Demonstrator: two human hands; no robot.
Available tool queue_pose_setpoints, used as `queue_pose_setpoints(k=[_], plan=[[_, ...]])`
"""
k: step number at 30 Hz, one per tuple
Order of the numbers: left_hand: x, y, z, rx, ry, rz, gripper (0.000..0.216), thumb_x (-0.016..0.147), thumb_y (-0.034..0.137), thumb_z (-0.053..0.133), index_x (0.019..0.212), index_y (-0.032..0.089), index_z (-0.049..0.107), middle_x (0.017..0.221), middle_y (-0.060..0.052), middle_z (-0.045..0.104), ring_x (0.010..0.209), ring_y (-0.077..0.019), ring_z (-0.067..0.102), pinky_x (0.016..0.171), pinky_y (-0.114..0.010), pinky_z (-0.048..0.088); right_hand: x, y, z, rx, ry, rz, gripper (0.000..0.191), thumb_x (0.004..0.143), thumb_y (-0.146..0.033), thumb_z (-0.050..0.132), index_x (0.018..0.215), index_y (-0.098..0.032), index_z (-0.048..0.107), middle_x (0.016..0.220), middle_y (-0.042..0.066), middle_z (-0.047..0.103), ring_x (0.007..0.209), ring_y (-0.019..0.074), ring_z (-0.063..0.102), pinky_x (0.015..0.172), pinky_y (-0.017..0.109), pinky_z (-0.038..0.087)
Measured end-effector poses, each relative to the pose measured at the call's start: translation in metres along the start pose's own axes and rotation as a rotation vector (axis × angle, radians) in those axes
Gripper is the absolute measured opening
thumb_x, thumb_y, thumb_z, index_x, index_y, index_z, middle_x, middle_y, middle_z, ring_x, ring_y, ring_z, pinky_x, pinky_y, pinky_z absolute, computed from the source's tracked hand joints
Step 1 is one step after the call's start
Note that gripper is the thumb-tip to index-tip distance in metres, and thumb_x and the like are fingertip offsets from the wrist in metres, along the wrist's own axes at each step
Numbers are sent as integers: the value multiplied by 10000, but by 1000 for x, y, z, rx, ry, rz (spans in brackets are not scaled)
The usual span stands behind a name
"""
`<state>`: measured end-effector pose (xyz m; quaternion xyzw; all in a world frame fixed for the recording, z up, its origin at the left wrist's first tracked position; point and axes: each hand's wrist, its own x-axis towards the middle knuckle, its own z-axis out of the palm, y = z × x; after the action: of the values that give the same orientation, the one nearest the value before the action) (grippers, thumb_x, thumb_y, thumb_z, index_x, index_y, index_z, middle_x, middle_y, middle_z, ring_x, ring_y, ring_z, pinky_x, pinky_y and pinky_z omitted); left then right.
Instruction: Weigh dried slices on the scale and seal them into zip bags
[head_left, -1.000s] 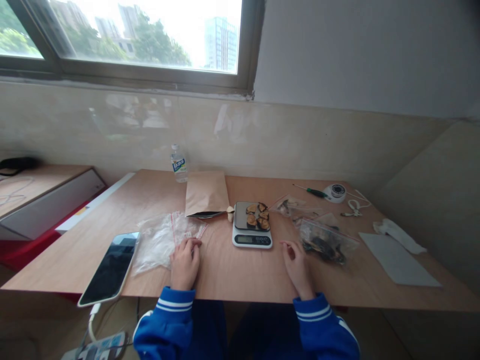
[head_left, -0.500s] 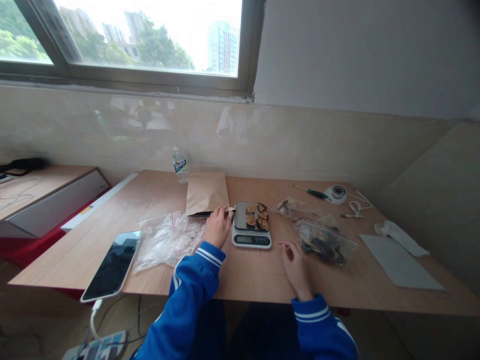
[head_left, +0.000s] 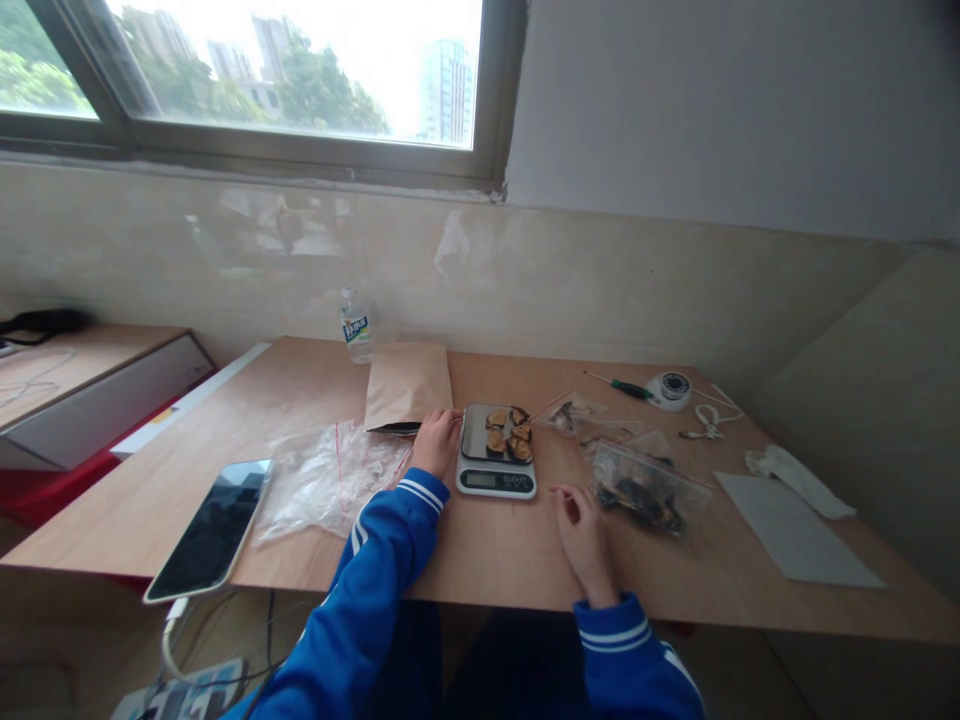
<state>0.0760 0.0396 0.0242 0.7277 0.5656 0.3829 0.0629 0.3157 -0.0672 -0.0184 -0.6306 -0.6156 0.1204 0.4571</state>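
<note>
A white kitchen scale (head_left: 496,481) stands in the middle of the table, with several dried brown slices with dark rims (head_left: 517,440) on the right part of its plate. My left hand (head_left: 436,442) is closed at the scale's left edge, beside the open mouth of a brown paper bag (head_left: 409,385). Its fingertips are drawn together, and whatever is between them is hidden. To the right of the scale, my right hand (head_left: 586,540) rests over the table near a clear zip bag of dark pieces (head_left: 643,500). Its thumb and forefinger meet in a loose ring with nothing visible inside.
Clear plastic bags (head_left: 322,480) lie left of my left hand, beside a phone (head_left: 210,530) overhanging the front edge. A bottle (head_left: 357,328) stands at the back. A screwdriver (head_left: 634,389), a white camera (head_left: 670,391), and a grey sheet (head_left: 799,530) lie on the right.
The pale piece that showed at my left fingertips is out of sight now. That hand stays beside the scale. The whole view has shifted slightly; my right hand keeps its pose.
</note>
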Motion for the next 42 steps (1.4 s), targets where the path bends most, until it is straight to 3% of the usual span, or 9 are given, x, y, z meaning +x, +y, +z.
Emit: queue_pose_setpoints(k=[6,11,16,21,24,27,34,38,42], plan=[[-14,6,-16,-120,-61,239,203,889,218,449,996,226,621,1017,-52,648,947,-191,561,851,-355,452,0,0,0,-5,-8,-1,314,892,-400,412,873,-183,639,848,81,636,757,194,562,709,321,461],[-20,13,-8,-150,-112,241,223,887,187,437,983,228,634,1024,-50,657,948,-185,559,844,-347,465,0,0,-1,-12,-14,3,309,891,-397,413,876,-185,637,861,83,640,762,197,562,719,326,457],[-20,22,-4,-197,-148,245,309,897,205,420,1173,267,546,1191,-34,615,1097,-180,553,918,-358,423,0,-1,-1,-5,-19,14,315,892,-397,406,878,-183,636,857,85,638,765,199,566,716,323,458],[-22,11,-22,-239,-34,143,318,892,193,366,1135,235,566,1191,-60,601,1099,-179,554,931,-345,433,0,-1,0,14,-16,26,316,887,-400,413,875,-179,639,855,82,633,758,195,565,712,320,461],[-22,-14,-27,-166,82,-50,267,847,166,375,937,184,626,983,-78,644,954,-193,596,877,-345,470,0,0,0,14,-20,34,314,885,-396,418,876,-176,642,844,80,630,744,192,559,703,320,458],[-23,-42,-23,32,113,-217,259,796,146,391,875,136,637,938,-125,646,958,-256,584,896,-420,456,0,0,0,8,-23,37,312,886,-394,417,882,-180,643,834,74,629,724,188,550,693,318,455],[-25,-58,-14,264,161,-166,448,804,151,374,1225,42,481,1261,-213,511,1159,-299,486,982,-441,390,1,-1,0,6,-13,25,316,886,-396,417,869,-176,644,842,82,639,739,192,562,700,322,461],[-22,-50,-16,349,85,-206,436,829,165,360,1245,99,472,1217,-179,539,1108,-282,510,983,-454,359,1,0,0,-4,-18,19,324,885,-403,412,866,-179,645,838,84,647,746,197,569,700,325,463],[-20,-46,-17,452,-89,-322,324,865,251,350,1005,162,628,1052,-164,606,1009,-335,507,858,-526,383,1,-2,-1,-11,-26,26,319,883,-398,413,865,-179,644,855,90,657,777,207,576,722,335,462]])
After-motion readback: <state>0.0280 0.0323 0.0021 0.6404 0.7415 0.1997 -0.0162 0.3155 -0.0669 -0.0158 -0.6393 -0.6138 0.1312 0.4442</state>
